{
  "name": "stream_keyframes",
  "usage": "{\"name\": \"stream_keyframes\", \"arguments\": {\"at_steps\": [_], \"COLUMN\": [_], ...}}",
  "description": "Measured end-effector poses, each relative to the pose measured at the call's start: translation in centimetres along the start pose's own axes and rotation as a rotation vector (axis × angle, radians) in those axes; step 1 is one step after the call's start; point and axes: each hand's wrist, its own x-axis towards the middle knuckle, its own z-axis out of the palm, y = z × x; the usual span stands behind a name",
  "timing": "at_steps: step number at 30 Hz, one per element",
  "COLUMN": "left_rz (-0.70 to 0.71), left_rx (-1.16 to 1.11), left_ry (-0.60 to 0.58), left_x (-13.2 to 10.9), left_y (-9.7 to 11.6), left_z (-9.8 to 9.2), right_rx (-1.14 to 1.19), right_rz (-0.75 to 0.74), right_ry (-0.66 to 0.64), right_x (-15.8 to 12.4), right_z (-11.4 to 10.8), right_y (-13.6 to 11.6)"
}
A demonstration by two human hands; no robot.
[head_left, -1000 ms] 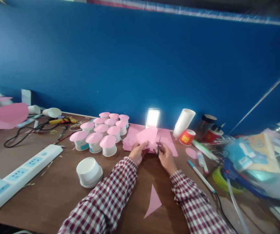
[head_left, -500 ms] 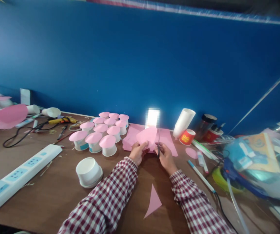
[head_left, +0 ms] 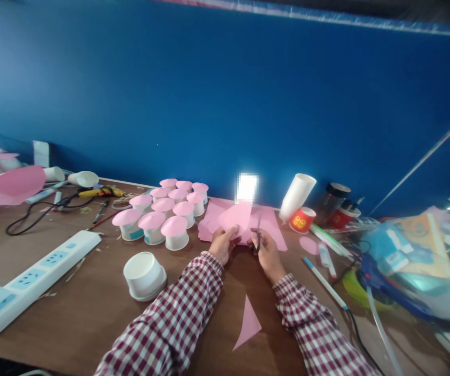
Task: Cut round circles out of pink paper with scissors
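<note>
Pinched in my left hand (head_left: 223,245) is a piece of pink paper (head_left: 237,215) with a curved edge, raised over a stack of pink sheets (head_left: 209,224). My right hand (head_left: 267,254) is closed around a pair of scissors (head_left: 258,237), blades pointing away from me and just right of the paper. Whether the blades touch the paper I cannot tell. A pointed pink paper scrap (head_left: 248,326) lies on the brown table between my forearms. Left of the sheets stand several white paper cups with pink paper tops (head_left: 173,227).
A white bowl-like stack (head_left: 143,274) and a power strip (head_left: 44,274) lie to the left. On the right are stacked white cups (head_left: 297,196), a red cup (head_left: 302,219), pens, a glue gun (head_left: 393,295) and plastic bags. A blue wall (head_left: 209,94) closes off the back.
The scissors have tilted and shifted slightly right, away from the pink paper, as my right hand turned. My left hand keeps its hold on the paper. The view has shifted slightly.
</note>
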Motion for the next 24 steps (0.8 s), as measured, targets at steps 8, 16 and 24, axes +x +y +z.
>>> {"name": "stream_keyframes", "arguments": {"at_steps": [8, 16, 24], "left_rz": [-0.024, 0.016, 0.03], "left_rx": [-0.085, -0.031, -0.032], "left_ry": [0.067, 0.013, 0.008], "left_x": [0.6, 0.36, 0.31], "left_y": [-0.03, -0.21, -0.3], "left_z": [-0.4, -0.2, -0.09], "right_rx": [-0.049, -0.006, -0.032], "right_rz": [-0.017, 0.051, 0.006], "right_ry": [-0.008, -0.07, -0.136], "right_x": [-0.14, -0.14, -0.15], "right_z": [0.11, 0.03, 0.04], "right_y": [-0.04, -0.19, -0.01]}}
